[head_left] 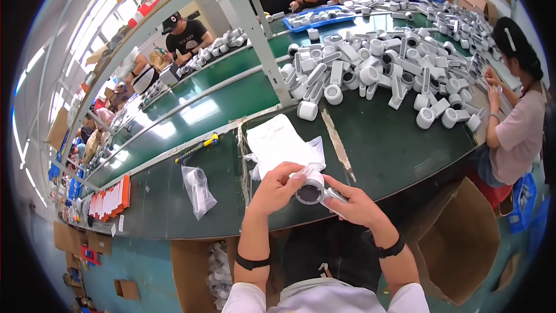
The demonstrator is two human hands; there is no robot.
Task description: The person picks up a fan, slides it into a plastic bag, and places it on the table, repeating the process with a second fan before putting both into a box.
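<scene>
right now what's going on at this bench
A person holds a white handheld device in both hands over the green table, left hand on its round head, right hand on the handle, with a clear bag at its head. A stack of clear bags lies just behind, and a heap of white devices farther back.

A dark green table point(394, 139) is seen at centre — white plastic parts point(376, 69) heaped upper right, orange cards point(110, 200) stacked lower left.

Factory assembly line: green workbench point(376, 139), heaped white parts point(376, 69)
</scene>
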